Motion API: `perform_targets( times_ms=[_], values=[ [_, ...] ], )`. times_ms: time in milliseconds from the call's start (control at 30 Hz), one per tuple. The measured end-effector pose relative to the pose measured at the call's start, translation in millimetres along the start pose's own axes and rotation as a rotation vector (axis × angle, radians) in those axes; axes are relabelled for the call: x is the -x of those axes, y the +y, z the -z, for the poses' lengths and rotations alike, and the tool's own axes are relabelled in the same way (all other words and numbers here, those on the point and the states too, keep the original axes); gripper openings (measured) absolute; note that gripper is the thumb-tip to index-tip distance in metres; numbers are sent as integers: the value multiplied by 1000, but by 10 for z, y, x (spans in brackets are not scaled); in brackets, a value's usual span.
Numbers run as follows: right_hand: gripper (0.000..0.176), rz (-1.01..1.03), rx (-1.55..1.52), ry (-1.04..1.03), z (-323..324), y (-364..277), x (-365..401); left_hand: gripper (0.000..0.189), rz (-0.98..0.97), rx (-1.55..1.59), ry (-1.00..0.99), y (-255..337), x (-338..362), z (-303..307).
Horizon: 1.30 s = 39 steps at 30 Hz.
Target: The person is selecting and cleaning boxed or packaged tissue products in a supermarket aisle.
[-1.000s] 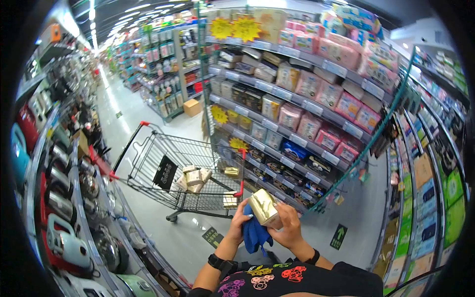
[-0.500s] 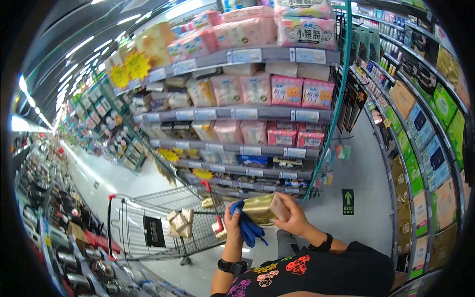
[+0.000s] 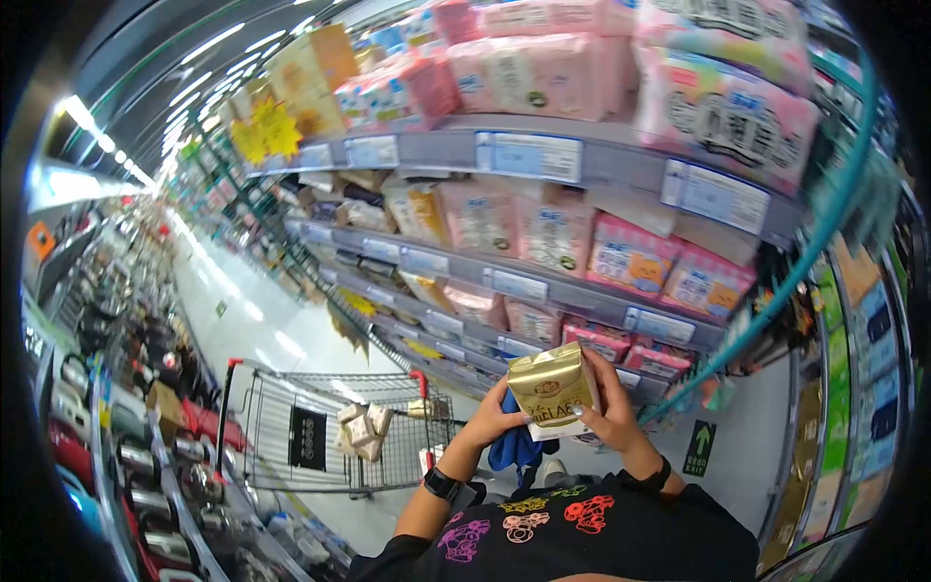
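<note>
Between my two hands, in front of my chest, is a gold package [image 3: 553, 383] with printed lettering and a pale lower edge. My left hand [image 3: 490, 419] grips its lower left side, thumb in front. A blue cloth [image 3: 519, 444] hangs under that hand and beside the package. My right hand [image 3: 613, 412] is closed round the right side, with the thumb on the lower front. The fingers behind the package are partly hidden.
A shopping cart [image 3: 330, 417] with several pale packs [image 3: 364, 432] stands to the left. Ahead rises a shelf unit with pink packages [image 3: 543, 73] and a teal end post [image 3: 805, 281]. Kettles [image 3: 145, 485] line the left shelf; boxes [image 3: 878, 335] fill the right one.
The gold package has turned so its printed face is towards me, and my left hand has moved onto it. The blue cloth now hangs below. My view has come closer to the shelves.
</note>
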State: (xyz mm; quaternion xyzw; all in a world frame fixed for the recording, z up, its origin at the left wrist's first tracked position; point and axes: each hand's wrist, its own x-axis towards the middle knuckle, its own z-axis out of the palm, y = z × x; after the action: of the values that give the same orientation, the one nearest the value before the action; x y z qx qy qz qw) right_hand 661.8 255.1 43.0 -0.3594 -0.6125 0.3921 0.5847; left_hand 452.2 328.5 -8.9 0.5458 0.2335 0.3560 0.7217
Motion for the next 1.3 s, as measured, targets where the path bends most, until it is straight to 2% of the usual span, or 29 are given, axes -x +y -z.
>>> perform_targets(
  times_ms=[133, 167, 300, 433, 500, 567, 667, 767, 933, 1000, 1100, 1200, 1300],
  values=[
    [90, -20, 43, -217, -204, 31, -383, 82, -9, 29, 125, 58, 91, 328],
    [101, -23, 36, -295, -250, 166, -489, 82, -22, 30, 149, 42, 119, 464],
    [115, -38, 198, -445, -709, 181, -890, 77, -147, 21, 314, 347, 313, 811],
    [109, -159, 132, -443, -1325, 278, -1091, 69, -160, 64, 457, 568, 614, 1241],
    [106, -124, 33, -370, -1627, 427, -1122, 68, -137, 21, 545, 770, 700, 1388],
    [101, -92, -69, -309, -1820, 518, -1161, 66, -207, -11, 511, 748, 760, 1615],
    [96, 47, 80, -227, -1856, 378, -1255, 68, -282, -29, 452, 781, 685, 1703],
    [94, 76, 53, -118, -1670, 208, -1259, 76, -295, -14, 276, 1030, 462, 1460],
    [89, 169, -31, 204, -1191, -120, -1101, 84, -350, -287, -131, 1108, -15, 1039],
    [86, 242, -52, 308, -1032, -245, -1004, 85, -340, -382, -230, 1268, -161, 790],
    [84, 309, -101, 442, -891, -367, -862, 85, -431, -447, -321, 1435, -381, 462],
    [84, 331, -75, 510, -741, -519, -834, 83, -507, -454, -330, 1498, -523, 216],
    [76, 269, -259, 543, -585, -604, -855, 85, -462, -427, -374, 1559, -560, 39]
  ],
)
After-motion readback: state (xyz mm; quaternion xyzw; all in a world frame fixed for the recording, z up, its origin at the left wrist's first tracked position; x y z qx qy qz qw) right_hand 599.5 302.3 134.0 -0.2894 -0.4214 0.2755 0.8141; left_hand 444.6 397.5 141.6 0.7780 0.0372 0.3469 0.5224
